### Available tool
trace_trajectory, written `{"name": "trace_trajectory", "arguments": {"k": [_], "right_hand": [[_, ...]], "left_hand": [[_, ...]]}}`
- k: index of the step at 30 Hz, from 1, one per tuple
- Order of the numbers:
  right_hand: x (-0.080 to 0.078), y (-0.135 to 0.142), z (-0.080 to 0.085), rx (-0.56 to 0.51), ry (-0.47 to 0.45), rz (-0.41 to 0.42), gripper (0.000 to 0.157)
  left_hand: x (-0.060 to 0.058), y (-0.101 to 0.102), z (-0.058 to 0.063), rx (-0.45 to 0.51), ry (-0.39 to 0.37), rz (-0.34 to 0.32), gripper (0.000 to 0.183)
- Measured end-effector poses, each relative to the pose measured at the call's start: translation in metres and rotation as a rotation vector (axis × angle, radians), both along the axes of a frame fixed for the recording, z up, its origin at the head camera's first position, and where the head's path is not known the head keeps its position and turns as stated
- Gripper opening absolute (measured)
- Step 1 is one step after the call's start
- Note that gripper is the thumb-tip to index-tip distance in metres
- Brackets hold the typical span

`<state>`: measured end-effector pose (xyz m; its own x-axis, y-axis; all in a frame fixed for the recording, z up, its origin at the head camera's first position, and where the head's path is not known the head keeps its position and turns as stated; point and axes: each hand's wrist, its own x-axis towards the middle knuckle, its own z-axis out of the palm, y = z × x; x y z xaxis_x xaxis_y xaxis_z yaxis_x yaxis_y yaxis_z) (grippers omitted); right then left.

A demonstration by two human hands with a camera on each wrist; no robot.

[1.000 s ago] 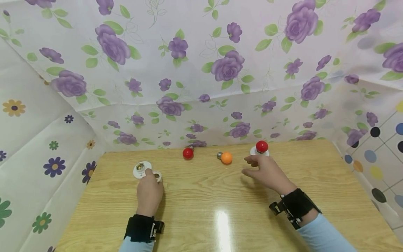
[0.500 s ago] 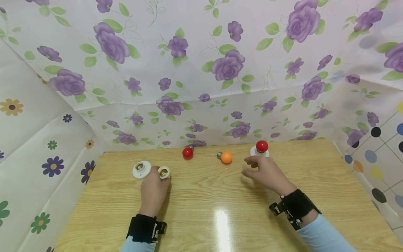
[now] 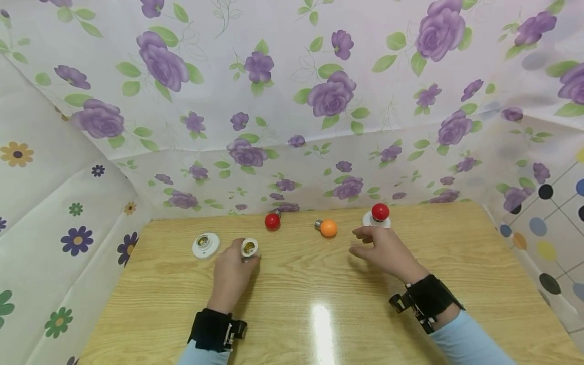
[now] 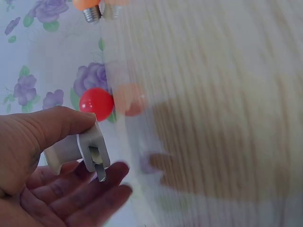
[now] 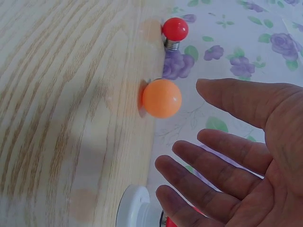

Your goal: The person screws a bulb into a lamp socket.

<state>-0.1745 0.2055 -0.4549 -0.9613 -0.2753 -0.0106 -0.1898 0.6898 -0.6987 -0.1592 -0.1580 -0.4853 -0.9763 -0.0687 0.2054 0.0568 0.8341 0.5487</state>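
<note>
My left hand pinches a white plug-in bulb socket between thumb and fingers, its brass opening facing up. In the left wrist view a flat metal prong sticks out of the socket, and the other fingers spread loosely beneath. A round white bulb base lies flat to the left, apart from this hand. Relaxed and holding nothing, my right hand hovers just in front of a red bulb, which stands upright in a second white base. Its fingers look extended in the right wrist view.
A loose red bulb lies by the table's back edge, against the floral cloth. To its right an orange bulb lies on its side. Patterned sheets rise at both sides of the wooden table.
My left hand has carried the plug-in socket rightwards, away from the flat white base, and the socket's opening shows more fully. My right hand has stayed almost still.
</note>
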Motion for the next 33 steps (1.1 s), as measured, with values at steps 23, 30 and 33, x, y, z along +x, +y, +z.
{"name": "trace_trajectory", "arguments": {"k": [23,30,33], "right_hand": [[0.001,-0.014,-0.006,0.003,0.001,0.040,0.049],[0.002,-0.021,-0.008,0.005,0.014,0.043,0.048],[0.002,-0.023,-0.010,-0.015,0.020,0.049,0.048]], "left_hand": [[-0.007,0.045,0.014,0.198,-0.003,-0.203,0.048],[-0.009,0.062,0.018,0.225,-0.021,-0.285,0.047],[-0.009,0.069,0.020,0.241,-0.017,-0.330,0.043]]}}
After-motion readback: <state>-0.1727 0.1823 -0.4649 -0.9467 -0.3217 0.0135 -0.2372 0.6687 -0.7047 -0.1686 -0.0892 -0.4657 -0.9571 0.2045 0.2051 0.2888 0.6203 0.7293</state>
